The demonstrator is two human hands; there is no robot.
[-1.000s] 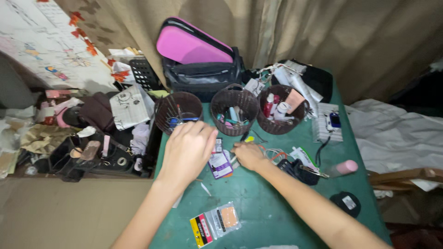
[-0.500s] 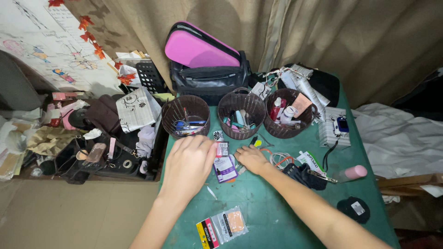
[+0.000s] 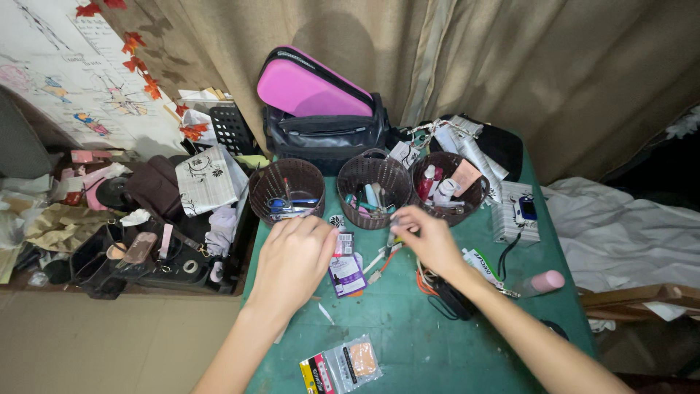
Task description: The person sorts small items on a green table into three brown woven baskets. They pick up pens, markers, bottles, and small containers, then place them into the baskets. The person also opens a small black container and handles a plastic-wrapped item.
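The desk (image 3: 408, 332) is dark green. Three woven baskets (image 3: 373, 191) are dark brown. Behind them a black bag (image 3: 324, 135) carries a bright pink case (image 3: 306, 86). A purple-and-white card (image 3: 346, 271) lies by the hands, a pink bottle (image 3: 547, 281) stands far right, and beige curtains (image 3: 510, 66) hang behind.

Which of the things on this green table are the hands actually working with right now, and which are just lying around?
In hand:
right hand pinching small items
left hand resting beside purple card packet
middle basket

Lying about:
pink case
pink bottle
orange sponge packet
left basket
right basket
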